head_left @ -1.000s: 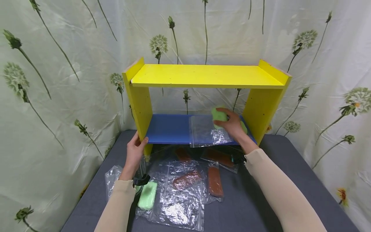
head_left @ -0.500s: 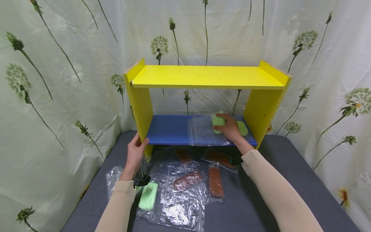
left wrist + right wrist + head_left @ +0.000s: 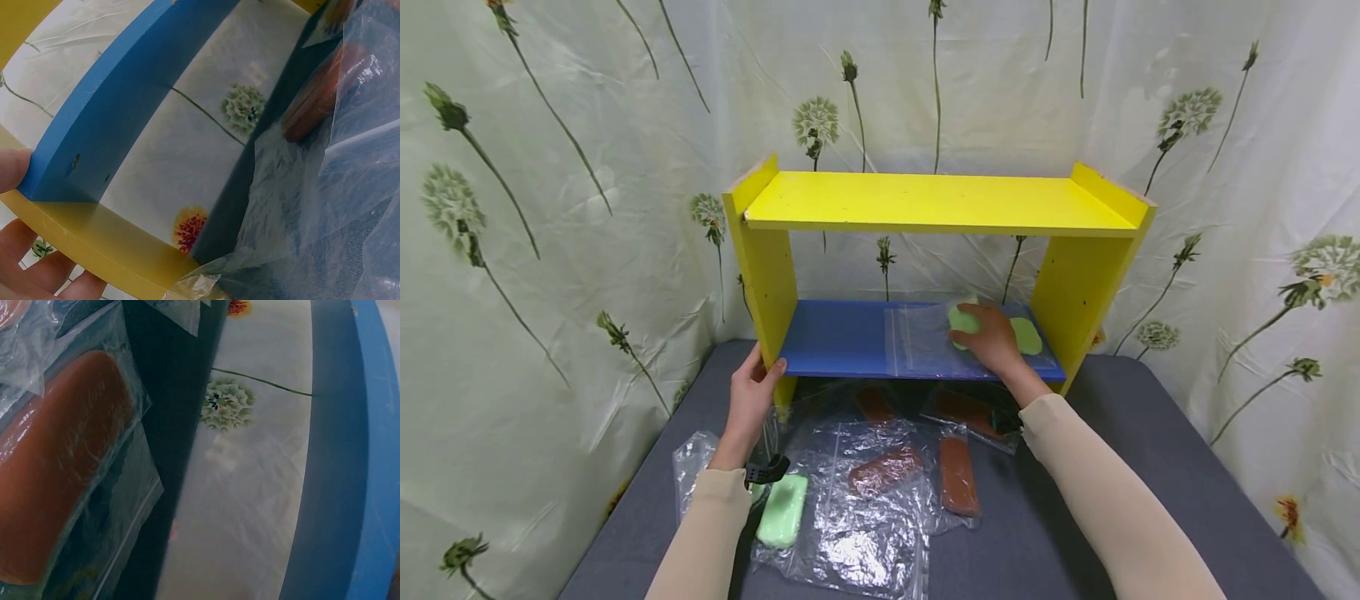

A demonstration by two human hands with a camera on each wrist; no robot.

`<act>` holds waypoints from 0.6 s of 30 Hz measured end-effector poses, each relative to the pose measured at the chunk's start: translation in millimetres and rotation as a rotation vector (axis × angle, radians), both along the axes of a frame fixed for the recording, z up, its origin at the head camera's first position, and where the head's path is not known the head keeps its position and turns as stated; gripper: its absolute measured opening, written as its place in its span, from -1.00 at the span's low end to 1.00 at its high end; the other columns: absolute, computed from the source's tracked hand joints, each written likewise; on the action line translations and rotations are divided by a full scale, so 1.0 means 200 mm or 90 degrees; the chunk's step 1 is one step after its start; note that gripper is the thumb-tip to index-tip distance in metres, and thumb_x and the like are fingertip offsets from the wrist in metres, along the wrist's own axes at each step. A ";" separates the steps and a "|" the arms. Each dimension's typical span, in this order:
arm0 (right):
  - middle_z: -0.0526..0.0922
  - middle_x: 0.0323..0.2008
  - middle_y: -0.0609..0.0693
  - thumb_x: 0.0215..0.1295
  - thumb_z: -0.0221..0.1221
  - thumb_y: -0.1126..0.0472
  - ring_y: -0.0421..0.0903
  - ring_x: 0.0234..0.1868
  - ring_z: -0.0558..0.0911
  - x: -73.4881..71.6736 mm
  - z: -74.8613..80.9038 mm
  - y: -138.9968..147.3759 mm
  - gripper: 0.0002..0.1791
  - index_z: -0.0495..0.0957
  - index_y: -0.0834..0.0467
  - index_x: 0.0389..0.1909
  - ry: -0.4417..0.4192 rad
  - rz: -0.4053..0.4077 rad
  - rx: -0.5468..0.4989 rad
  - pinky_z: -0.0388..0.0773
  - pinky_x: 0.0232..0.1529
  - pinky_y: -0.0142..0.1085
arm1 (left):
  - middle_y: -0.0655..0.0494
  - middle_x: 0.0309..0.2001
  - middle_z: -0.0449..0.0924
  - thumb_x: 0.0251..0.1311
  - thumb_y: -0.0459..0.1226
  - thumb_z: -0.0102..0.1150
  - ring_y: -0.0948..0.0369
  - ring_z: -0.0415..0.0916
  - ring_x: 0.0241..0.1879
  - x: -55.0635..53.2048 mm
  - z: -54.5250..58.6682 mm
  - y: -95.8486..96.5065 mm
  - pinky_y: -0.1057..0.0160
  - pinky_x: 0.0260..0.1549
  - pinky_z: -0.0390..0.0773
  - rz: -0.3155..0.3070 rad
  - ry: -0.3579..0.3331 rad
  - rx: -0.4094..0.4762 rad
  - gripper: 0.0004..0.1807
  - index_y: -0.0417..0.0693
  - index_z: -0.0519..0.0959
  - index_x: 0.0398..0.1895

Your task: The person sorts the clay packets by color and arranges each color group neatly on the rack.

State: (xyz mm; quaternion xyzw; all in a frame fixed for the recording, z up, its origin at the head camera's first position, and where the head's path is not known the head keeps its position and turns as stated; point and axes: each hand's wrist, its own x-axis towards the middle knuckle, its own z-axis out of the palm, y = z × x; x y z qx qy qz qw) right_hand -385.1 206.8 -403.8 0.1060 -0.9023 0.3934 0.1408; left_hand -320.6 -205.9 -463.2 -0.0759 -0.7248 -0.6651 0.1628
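A small shelf unit has yellow sides, a yellow top board (image 3: 940,200) and a blue lower board (image 3: 838,337). My left hand (image 3: 750,392) grips its left side panel at the blue board's front corner. In the left wrist view the fingers (image 3: 47,265) wrap the yellow edge, with the thumb on the blue board. On the right part of that board my right hand (image 3: 994,340) holds a light green soap bar (image 3: 962,323) in a clear zip bag (image 3: 917,337). Another green bar (image 3: 1026,336) lies just right of the hand. The right wrist view does not show the hand.
Below and in front of the unit, several bagged reddish-brown bars (image 3: 957,475) lie on the dark grey table (image 3: 1037,533). A bagged green bar (image 3: 782,510) lies beside my left forearm. A flowered curtain (image 3: 587,250) hangs behind.
My right hand has come down and slightly forward with the bagged green bar, and the bag now lies flatter on the blue board. The left hand keeps its grip.
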 end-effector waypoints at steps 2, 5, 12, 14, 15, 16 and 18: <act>0.31 0.39 0.30 0.28 0.38 0.02 0.28 0.37 0.30 0.00 0.00 0.00 -0.34 0.49 0.16 0.35 0.002 -0.001 0.013 0.29 0.29 0.19 | -0.01 0.46 0.29 0.47 -0.30 0.11 -0.03 0.34 0.33 0.00 0.00 0.00 -0.15 0.30 0.31 0.001 -0.002 0.000 -0.33 0.20 0.20 0.58; 0.19 0.45 0.35 0.31 0.35 0.02 0.33 0.44 0.19 0.00 -0.01 -0.01 -0.34 0.47 0.21 0.36 0.000 -0.003 0.024 0.21 0.34 0.22 | 0.05 0.45 0.31 0.46 -0.23 0.13 0.02 0.36 0.33 0.01 0.00 0.00 -0.11 0.30 0.34 0.006 0.001 -0.007 -0.35 0.30 0.22 0.56; 0.06 0.51 0.34 0.38 0.27 -0.02 0.39 0.49 -0.01 -0.01 -0.02 -0.02 -0.33 0.42 0.24 0.39 -0.012 -0.011 0.056 0.03 0.40 0.26 | 0.06 0.44 0.34 0.44 -0.15 0.16 0.00 0.37 0.32 0.01 0.01 0.01 -0.12 0.30 0.34 0.015 0.016 -0.016 -0.36 0.36 0.25 0.54; 0.03 0.52 0.34 0.41 0.23 -0.04 0.39 0.50 -0.03 -0.01 -0.02 -0.02 -0.33 0.40 0.25 0.41 -0.017 -0.008 0.077 0.02 0.41 0.25 | 0.05 0.44 0.33 0.45 -0.16 0.15 -0.01 0.36 0.32 0.01 0.01 0.01 -0.14 0.30 0.33 0.012 0.014 -0.013 -0.36 0.34 0.25 0.54; 0.01 0.53 0.35 0.43 0.21 -0.04 0.38 0.51 -0.04 -0.01 -0.02 -0.02 -0.32 0.38 0.25 0.42 -0.021 -0.005 0.086 0.01 0.42 0.24 | 0.04 0.44 0.32 0.45 -0.16 0.15 -0.02 0.36 0.33 0.02 0.01 0.01 -0.14 0.30 0.32 0.011 0.014 -0.013 -0.36 0.33 0.25 0.54; -0.01 0.53 0.36 0.45 0.18 -0.04 0.38 0.51 -0.05 0.00 -0.02 -0.02 -0.32 0.36 0.26 0.43 -0.022 0.000 0.097 -0.01 0.42 0.24 | 0.04 0.44 0.32 0.45 -0.16 0.15 -0.02 0.35 0.33 0.02 0.01 0.01 -0.15 0.31 0.32 0.011 0.013 -0.012 -0.36 0.33 0.25 0.54; -0.02 0.53 0.36 0.48 0.14 -0.05 0.37 0.51 -0.05 0.00 -0.02 -0.02 -0.32 0.32 0.26 0.45 -0.030 0.011 0.111 -0.02 0.43 0.23 | 0.04 0.45 0.31 0.45 -0.16 0.14 -0.02 0.34 0.35 0.02 0.01 0.01 -0.16 0.31 0.31 0.009 0.012 -0.014 -0.36 0.34 0.23 0.55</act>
